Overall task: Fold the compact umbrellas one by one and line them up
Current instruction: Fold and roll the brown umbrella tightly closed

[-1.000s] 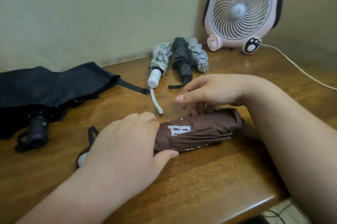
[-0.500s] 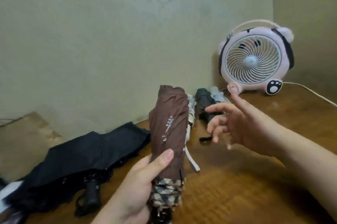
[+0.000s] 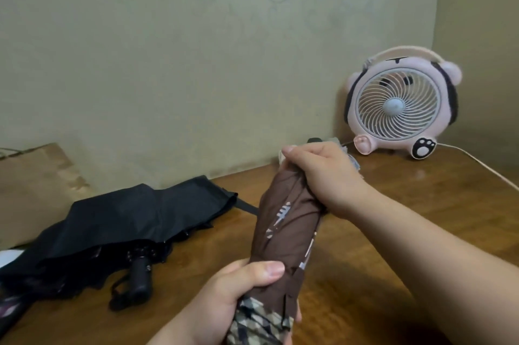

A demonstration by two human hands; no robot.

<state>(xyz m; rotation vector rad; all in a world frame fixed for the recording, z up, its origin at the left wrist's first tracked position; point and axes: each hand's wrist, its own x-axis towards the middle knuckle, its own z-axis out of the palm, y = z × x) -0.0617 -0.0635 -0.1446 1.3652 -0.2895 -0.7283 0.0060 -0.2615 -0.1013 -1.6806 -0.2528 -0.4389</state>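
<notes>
A folded brown umbrella [image 3: 286, 229] with a plaid lower edge stands nearly upright above the wooden table [image 3: 421, 204]. My left hand [image 3: 224, 299] grips its lower end, thumb across the fabric. My right hand [image 3: 323, 176] is wrapped around its top end. A loosely collapsed black umbrella [image 3: 134, 221] lies on the table to the left, its handle [image 3: 140, 274] pointing toward me. The folded umbrellas lined up at the back are almost wholly hidden behind my right hand; only a sliver [image 3: 314, 140] shows.
A pink animal-shaped desk fan [image 3: 398, 103] stands at the back right against the wall, its white cord [image 3: 483, 165] running right across the table. A brown paper bag [image 3: 36, 184] leans at the far left.
The brown umbrella went from lying on the table to held upright in my left hand. My right hand, open half a second ago, now grips its top end.
</notes>
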